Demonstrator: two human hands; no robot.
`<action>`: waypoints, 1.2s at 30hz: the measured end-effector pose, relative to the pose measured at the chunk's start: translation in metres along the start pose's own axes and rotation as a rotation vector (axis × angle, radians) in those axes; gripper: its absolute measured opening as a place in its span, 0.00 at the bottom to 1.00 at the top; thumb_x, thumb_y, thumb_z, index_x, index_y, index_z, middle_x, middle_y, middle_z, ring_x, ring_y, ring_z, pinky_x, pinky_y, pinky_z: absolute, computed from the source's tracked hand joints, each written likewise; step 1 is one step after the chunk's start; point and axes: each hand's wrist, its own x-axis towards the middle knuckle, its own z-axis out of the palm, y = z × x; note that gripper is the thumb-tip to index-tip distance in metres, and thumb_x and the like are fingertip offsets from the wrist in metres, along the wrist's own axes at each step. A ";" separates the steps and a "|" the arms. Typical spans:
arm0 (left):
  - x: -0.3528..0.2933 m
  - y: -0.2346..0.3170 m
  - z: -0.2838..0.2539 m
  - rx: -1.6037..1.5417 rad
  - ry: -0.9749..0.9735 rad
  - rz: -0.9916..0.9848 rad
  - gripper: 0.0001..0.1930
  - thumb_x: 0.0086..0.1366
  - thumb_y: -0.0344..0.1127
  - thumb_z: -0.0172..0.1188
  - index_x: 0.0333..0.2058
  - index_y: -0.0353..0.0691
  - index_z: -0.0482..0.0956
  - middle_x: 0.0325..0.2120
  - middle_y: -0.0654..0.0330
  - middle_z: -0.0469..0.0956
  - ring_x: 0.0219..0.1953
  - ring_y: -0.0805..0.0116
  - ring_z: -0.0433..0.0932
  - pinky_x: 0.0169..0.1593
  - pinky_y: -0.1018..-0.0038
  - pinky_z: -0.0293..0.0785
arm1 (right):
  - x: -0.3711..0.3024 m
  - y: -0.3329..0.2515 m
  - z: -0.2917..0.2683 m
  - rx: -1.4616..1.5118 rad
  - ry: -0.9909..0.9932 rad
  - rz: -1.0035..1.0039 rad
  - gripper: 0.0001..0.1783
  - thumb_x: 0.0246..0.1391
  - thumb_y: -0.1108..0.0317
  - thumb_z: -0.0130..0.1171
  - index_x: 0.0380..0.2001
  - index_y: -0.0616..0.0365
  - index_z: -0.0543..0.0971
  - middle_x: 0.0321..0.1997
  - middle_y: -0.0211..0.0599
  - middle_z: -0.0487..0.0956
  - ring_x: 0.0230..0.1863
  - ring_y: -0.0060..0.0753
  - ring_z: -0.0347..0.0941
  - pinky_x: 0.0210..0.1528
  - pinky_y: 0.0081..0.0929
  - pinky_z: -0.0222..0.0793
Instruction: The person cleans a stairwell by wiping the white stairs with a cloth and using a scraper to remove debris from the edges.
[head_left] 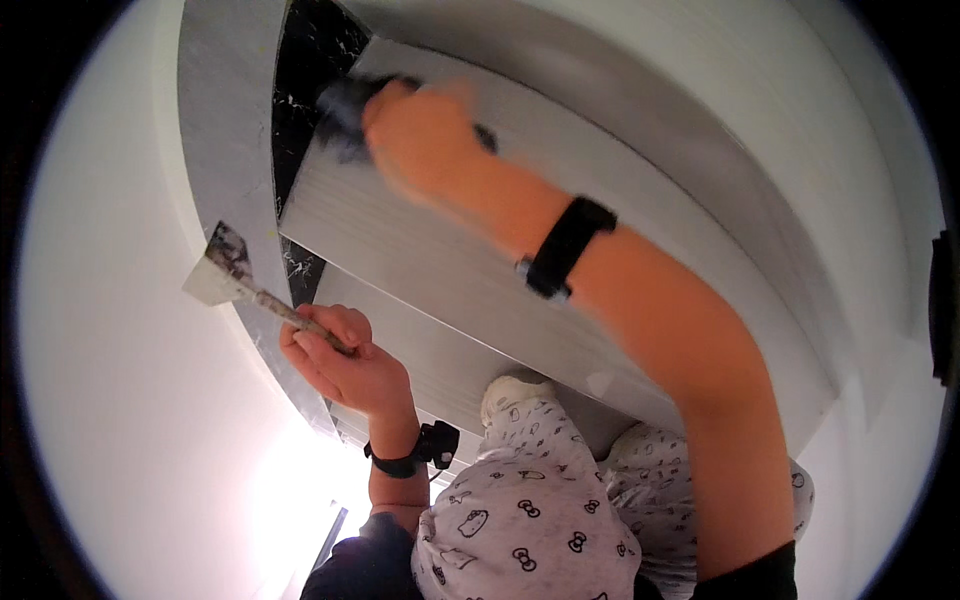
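Holding a scraper (228,272) in left hand (352,372), near bow-printed trousers (525,515)

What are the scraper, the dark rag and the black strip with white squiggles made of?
Scraper: probably a metal blade, thin and flat, dulled by pale and dark smears; its handle is too grimy to tell.
Dark rag: likely soft cloth, with uneven, floppy edges, though blurred.
Black strip: stone or stone-look tile, smooth-looking, with white marble-like veins.
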 end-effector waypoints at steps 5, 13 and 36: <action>0.002 0.025 0.000 -0.066 -0.023 0.118 0.13 0.73 0.42 0.40 0.39 0.37 0.67 0.17 0.69 0.58 0.17 0.83 0.53 0.18 0.84 0.51 | -0.052 -0.088 0.038 0.222 -0.051 -0.276 0.08 0.44 0.67 0.57 0.28 0.58 0.79 0.29 0.42 0.76 0.28 0.37 0.77 0.28 0.36 0.73; 0.009 0.056 -0.021 -0.137 0.081 0.176 0.15 0.73 0.41 0.38 0.40 0.34 0.68 0.16 0.69 0.55 0.15 0.82 0.49 0.19 0.84 0.45 | -0.087 -0.101 -0.001 0.482 -0.217 -0.388 0.07 0.45 0.69 0.57 0.32 0.53 0.75 0.31 0.39 0.74 0.32 0.38 0.77 0.31 0.36 0.71; -0.038 0.011 0.060 -0.061 -0.403 -0.062 0.13 0.73 0.39 0.38 0.40 0.36 0.67 0.15 0.68 0.57 0.16 0.82 0.53 0.20 0.83 0.49 | -0.268 0.132 -0.118 0.192 -0.410 -0.403 0.17 0.45 0.68 0.60 0.41 0.39 0.78 0.53 0.30 0.70 0.57 0.39 0.62 0.56 0.49 0.58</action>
